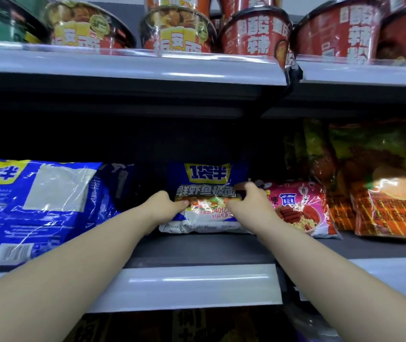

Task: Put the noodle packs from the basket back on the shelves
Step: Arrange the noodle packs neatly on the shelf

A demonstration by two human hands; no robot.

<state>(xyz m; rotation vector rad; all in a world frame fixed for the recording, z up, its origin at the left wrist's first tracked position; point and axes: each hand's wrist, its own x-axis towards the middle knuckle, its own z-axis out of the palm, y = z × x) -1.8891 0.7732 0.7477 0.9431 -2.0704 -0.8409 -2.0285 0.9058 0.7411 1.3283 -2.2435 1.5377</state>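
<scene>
On the middle shelf point(197, 248), in the head view, a blue noodle pack point(205, 193) lies between a big blue multipack point(31, 206) and a pink pack point(298, 206). The left hand point(165, 206) grips its left edge, thumb on the front; the right hand point(251, 201) clasps its right edge. Further right stand orange packs point(382, 201); noodle bowls point(177, 30) sit on the shelf above
</scene>
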